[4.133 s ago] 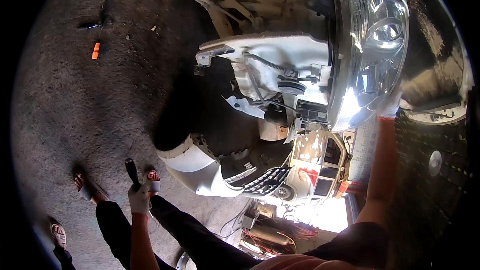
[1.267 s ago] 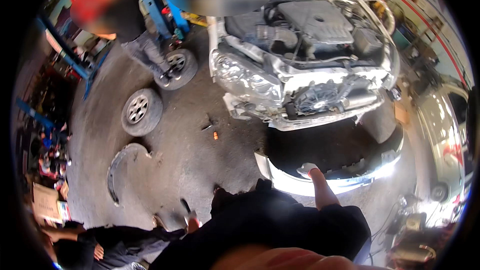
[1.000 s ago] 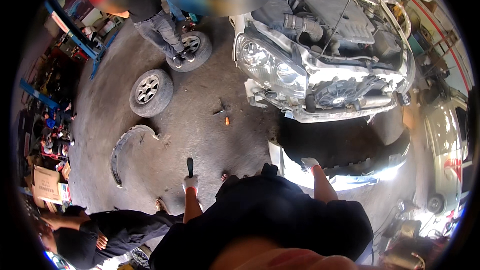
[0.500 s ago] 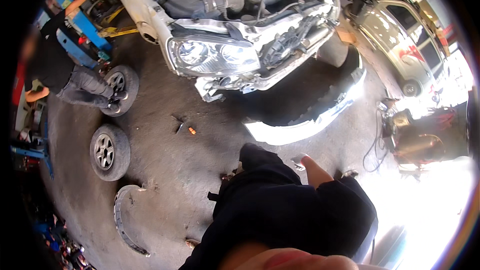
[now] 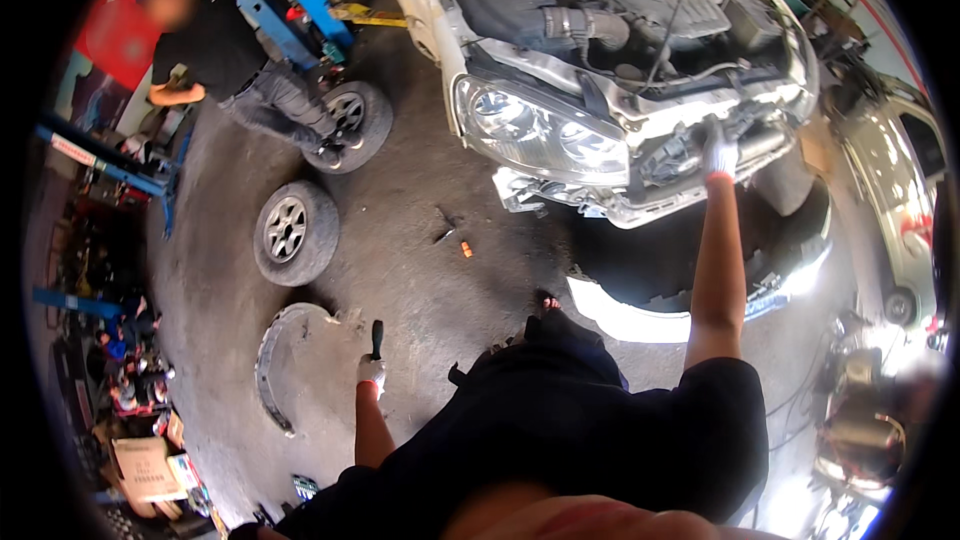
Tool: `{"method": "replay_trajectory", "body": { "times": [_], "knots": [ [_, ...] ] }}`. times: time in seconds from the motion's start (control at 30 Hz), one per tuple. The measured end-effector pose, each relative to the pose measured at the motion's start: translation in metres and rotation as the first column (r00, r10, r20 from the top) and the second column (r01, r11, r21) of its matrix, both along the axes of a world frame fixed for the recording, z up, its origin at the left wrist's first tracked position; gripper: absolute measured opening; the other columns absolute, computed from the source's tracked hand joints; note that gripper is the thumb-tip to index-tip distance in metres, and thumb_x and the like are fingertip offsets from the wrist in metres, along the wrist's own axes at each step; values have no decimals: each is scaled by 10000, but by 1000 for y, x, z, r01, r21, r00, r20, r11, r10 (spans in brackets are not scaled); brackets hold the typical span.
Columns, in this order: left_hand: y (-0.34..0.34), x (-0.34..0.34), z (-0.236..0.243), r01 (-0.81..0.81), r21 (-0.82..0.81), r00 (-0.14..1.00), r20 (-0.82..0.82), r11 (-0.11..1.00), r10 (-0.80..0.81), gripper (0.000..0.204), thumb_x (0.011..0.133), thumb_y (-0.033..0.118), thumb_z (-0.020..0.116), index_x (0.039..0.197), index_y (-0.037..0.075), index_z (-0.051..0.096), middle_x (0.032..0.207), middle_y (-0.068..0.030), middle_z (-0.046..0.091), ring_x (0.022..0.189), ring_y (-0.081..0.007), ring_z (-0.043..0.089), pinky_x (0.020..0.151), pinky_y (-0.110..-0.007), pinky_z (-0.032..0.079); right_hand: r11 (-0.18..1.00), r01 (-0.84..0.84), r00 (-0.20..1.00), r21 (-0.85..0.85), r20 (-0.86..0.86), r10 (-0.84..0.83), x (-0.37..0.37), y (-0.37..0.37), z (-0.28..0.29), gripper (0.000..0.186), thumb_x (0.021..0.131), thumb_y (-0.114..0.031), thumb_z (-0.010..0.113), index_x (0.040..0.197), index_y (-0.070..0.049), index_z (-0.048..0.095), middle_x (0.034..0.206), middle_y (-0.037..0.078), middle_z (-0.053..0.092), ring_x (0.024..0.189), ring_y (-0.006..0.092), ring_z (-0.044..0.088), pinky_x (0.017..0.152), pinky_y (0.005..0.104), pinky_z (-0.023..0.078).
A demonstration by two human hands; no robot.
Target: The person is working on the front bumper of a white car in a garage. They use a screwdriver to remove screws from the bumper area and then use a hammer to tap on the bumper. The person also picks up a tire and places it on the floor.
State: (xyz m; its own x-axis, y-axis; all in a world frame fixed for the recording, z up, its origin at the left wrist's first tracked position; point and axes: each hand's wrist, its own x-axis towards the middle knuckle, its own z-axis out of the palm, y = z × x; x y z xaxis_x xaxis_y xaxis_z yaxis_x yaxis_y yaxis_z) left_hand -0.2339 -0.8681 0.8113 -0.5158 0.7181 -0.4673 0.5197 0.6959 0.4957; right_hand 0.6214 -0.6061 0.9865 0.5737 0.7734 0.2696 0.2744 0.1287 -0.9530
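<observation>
The left hand (image 5: 371,371), gloved, is clenched around a dark-handled tool (image 5: 376,337) that points up toward twelve o'clock, low over the concrete floor (image 5: 420,270) at about seven o'clock. The right hand (image 5: 719,153), also gloved, reaches up at two o'clock and rests on the stripped front of the white car (image 5: 610,90), beside the headlight (image 5: 535,135); whether its fingers grip anything there cannot be told. A detached white bumper (image 5: 640,315) lies on the floor under the outstretched arm. Two loose wheels (image 5: 295,232) sit at ten o'clock, near another person (image 5: 235,55).
</observation>
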Motion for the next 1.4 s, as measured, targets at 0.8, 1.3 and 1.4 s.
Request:
{"method": "replay_trajectory", "body": {
  "times": [0.8,1.3,1.4],
  "knots": [
    [-121,101,3,-280,-478,944,20,832,329,197,864,209,580,694,132,517,515,-11,429,405,-186,423,390,-401,325,939,-11,495,-343,814,303,-290,113,20,775,959,-544,330,1509,-1,265,1575,249,209,1480,400,139,1189,548,41],
    [40,52,-31,-253,-386,943,106,887,315,126,888,233,543,775,182,518,507,29,309,369,-145,335,361,-357,226,-345,-119,976,-931,-174,131,-106,-480,-225,405,959,-312,481,1234,-50,624,1314,147,583,1212,333,527,1028,383,408],
    [9,50,-41,-157,-436,947,189,886,261,93,891,224,552,813,175,538,520,33,327,388,-135,345,371,-348,240,-489,-186,979,-852,-203,-19,-126,-569,-211,395,945,-331,500,1177,-45,642,1241,153,609,1128,342,556,960,391,434]
  ]
}}
